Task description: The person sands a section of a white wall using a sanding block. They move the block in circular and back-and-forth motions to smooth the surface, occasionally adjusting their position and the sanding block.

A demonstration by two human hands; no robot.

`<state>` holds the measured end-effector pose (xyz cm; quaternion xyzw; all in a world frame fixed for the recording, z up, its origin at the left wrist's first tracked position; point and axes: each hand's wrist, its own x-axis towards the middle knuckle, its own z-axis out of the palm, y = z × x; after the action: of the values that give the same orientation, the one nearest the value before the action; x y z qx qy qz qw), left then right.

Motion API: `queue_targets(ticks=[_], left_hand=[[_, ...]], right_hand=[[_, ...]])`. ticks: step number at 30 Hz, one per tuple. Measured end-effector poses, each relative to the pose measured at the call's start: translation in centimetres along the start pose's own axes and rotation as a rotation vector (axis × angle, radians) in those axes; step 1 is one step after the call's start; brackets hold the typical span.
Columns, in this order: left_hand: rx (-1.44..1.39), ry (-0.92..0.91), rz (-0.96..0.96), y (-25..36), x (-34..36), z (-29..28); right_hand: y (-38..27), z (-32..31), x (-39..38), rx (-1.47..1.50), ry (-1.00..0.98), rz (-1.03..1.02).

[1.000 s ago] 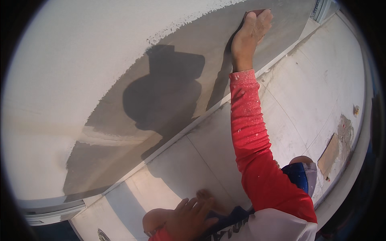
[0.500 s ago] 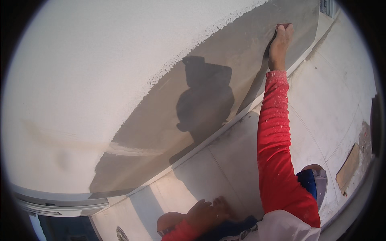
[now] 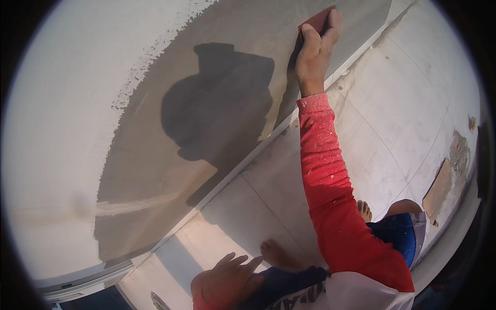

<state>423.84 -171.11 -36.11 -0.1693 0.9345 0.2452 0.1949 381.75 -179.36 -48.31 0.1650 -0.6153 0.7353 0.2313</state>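
red pad (image 3: 319, 20): matt. grey wall patch (image 3: 142, 163): matt, ragged-edged. red sleeve (image 3: 326, 170): cloth, white-speckled. floor (image 3: 380, 98): smooth slabs.

White painted wall (image 3: 67, 119) beside pale floor tiles (image 3: 413, 98) w/ thin dk. joints (image 3: 268, 207) — pt. sunlit, pt. shaded — plus pale straight-edged frame (image 3: 88, 283), bottom L.

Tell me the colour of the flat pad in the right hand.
The flat pad is reddish-brown; head view.

This looks like a sunlit balcony or walkway under finishing work. The white wall (image 3: 67, 113) bears a ragged-edged grey plaster patch (image 3: 135, 173); dirt marks the floor tiles (image 3: 385, 116).
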Motion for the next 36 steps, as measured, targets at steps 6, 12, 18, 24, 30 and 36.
queue_targets(ticks=[6,12,18,24,30,36], left_hand=[[-0.101,0.067,-0.036,1.7,1.0,-1.2],[-0.120,0.096,0.007,0.6,4.8,-0.8],[-0.152,0.147,-0.313,2.4,-1.7,0.0],[-0.220,0.225,-0.402,3.1,2.4,1.0],[-0.281,0.642,-0.863,-2.5,-1.4,4.2],[-0.265,0.613,-0.481,0.4,-2.1,3.4]], right_hand=[[-7.5,5.3,-11.7,0.025,0.030,0.156],[-4.9,4.3,-25.3,0.048,-0.272,0.110],[4.6,-0.9,-2.2,0.011,0.023,0.295],[-8.6,4.8,-32.7,0.070,-0.305,0.472],[2.5,2.6,-19.1,0.053,-0.141,0.520],[9.7,-1.5,-8.8,0.070,0.095,0.622]])
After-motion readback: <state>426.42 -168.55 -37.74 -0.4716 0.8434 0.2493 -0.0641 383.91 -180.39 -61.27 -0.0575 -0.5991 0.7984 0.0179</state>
